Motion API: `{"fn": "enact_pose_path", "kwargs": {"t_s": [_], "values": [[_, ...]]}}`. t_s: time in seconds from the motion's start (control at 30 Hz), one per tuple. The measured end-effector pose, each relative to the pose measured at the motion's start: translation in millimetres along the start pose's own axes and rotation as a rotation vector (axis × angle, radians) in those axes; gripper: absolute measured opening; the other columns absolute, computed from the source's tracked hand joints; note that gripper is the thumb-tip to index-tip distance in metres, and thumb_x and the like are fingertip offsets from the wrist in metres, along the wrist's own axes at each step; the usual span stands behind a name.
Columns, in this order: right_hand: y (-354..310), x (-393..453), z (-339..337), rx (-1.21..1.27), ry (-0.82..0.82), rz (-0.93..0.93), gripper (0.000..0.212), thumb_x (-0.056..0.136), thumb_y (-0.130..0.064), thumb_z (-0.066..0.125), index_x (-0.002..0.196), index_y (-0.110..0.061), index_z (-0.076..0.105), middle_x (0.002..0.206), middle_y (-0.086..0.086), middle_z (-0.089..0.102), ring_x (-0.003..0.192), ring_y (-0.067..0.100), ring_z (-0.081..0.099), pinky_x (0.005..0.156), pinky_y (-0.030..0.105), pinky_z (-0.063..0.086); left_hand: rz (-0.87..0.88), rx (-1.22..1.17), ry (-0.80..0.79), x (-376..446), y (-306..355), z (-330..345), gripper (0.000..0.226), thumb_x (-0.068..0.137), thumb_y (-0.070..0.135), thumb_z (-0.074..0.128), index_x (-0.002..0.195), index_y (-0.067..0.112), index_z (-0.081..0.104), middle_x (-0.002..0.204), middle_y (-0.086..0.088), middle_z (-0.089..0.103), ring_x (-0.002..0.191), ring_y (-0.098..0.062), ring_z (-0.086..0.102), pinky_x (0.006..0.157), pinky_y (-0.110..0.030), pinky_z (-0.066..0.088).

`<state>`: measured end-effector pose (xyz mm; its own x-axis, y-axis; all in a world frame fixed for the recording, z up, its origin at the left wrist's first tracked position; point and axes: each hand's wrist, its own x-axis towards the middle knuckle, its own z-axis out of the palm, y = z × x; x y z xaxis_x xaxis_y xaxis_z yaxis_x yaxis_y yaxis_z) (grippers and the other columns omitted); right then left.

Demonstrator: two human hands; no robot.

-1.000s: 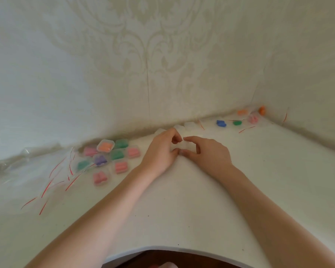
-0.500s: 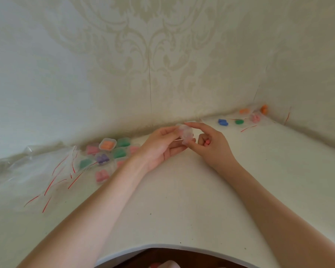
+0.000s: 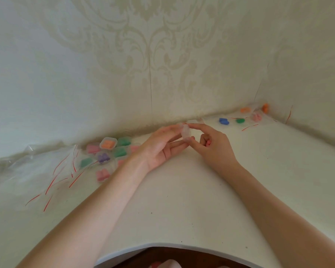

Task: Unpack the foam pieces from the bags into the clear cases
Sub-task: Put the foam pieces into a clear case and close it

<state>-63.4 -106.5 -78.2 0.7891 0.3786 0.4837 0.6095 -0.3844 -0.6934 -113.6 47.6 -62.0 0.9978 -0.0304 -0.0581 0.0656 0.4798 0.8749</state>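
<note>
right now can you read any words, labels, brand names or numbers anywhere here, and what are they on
None: no readable text shows in the head view.
Clear case held between the left hand and right hand: no label visible.
Filled cases and empty bags: only red strips, no lettering.
Wallpaper: ornament only.

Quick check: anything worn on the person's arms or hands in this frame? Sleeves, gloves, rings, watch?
Nothing visible. Both forearms are bare to the frame edge, no sleeves. The left hand and right hand show no gloves, rings, watch or bands. Fingers are bare; nails are too blurred to judge.
</note>
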Motion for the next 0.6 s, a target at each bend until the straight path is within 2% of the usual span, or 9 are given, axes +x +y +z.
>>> {"fn": "enact_pose_path", "kwargs": {"t_s": [0.17,0.37,0.47,0.53,0.6], "values": [[-1,-3,4,-0.188,-0.007,-0.024,0.028,0.087,-0.046,0.057,0.114,-0.044,0.062,0.046,-0.008,0.041,0.047,0.01,0.042,0.049,0.021,0.029,0.009,0.012,0.074,1,-5,-1,0.016,0.088,0.009,0.061,0.103,0.007,0.063,0.087,-0.013,0.071,0.085,-0.024,0.071,0.074,-0.027,0.058],[-6,-4,2,-0.321,-0.008,-0.031,0.029,0.089,-0.046,0.051,0.117,-0.048,0.06,0.049,-0.004,0.042,0.049,0.012,0.043,0.05,0.024,0.03,0.02,0.045,0.116,3,-8,0,0.012,0.085,0.009,0.064,0.097,0.009,0.065,0.087,-0.015,0.069,0.081,-0.023,0.072,0.07,-0.026,0.058],[-3,-1,-1,-0.269,0.036,0.046,0.03,0.089,-0.034,0.052,0.115,-0.038,0.065,0.05,-0.006,0.042,0.05,0.01,0.042,0.053,0.023,0.031,-0.007,0.016,0.126,3,-6,0,0.018,0.084,0.001,0.062,0.101,0.008,0.064,0.084,-0.012,0.071,0.073,-0.02,0.072,0.069,-0.028,0.059],[3,5,-4,-0.139,0.117,0.132,0.027,0.092,-0.024,0.052,0.112,-0.029,0.068,0.05,-0.007,0.041,0.047,0.01,0.04,0.054,0.022,0.032,-0.053,0.017,0.069,0,-6,3,0.022,0.084,0.002,0.062,0.105,0.007,0.064,0.09,-0.014,0.071,0.079,-0.024,0.072,0.076,-0.03,0.058],[7,7,-7,-0.023,0.164,0.164,0.026,0.095,-0.019,0.05,0.11,-0.023,0.069,0.05,-0.009,0.039,0.045,0.007,0.037,0.05,0.016,0.029,-0.135,-0.002,-0.02,-4,-5,8,0.026,0.081,0.008,0.063,0.107,0.004,0.064,0.099,-0.021,0.068,0.089,-0.03,0.07,0.083,-0.032,0.056]]}}
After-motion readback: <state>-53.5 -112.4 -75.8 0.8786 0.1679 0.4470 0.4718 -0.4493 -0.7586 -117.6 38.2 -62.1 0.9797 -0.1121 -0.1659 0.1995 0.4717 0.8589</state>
